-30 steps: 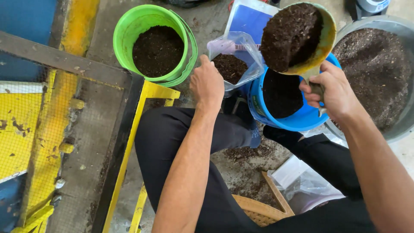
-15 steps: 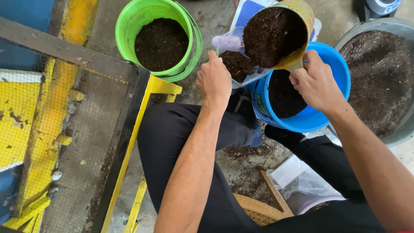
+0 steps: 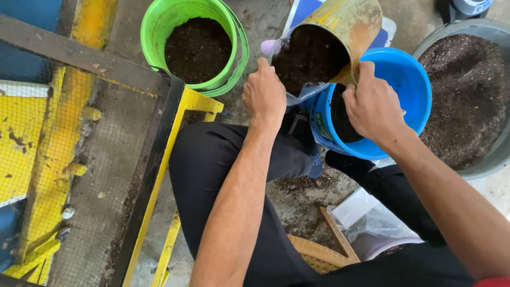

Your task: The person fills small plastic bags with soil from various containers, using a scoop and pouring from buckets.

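- Up top in the middle of the frame, the right hand (image 3: 374,103) is wrapped around the bottom end of a rusty yellow tin can (image 3: 340,37), tipped over so its mouth points down and to the left, packed with dark soil.
- Just left of that, the left hand (image 3: 264,94) is closed on the edge of a clear plastic bag (image 3: 297,91), pinching it open right under the can's mouth. The bag already has dark soil in it, and the can's rim is pretty much touching the bag's opening.
- Right behind the right hand sits a blue bucket (image 3: 404,79), upper right of centre, with a bit of dark soil at the bottom. The can hangs over its left rim.
- Far right edge: a big grey basin (image 3: 499,154) heaped with the same soil.
- Upper left of centre there's a green bucket (image 3: 234,48), about half full of soil, standing by the corner of a yellow metal frame (image 3: 196,101).
- Left side of the frame is a wire mesh screen (image 3: 101,175) in a dark frame, some crumbs of dirt on it.
- The person is sitting in black trousers, knees apart, with spilled soil on the concrete floor (image 3: 297,196) between the legs, and a woven basket rim (image 3: 319,255) at bottom centre.
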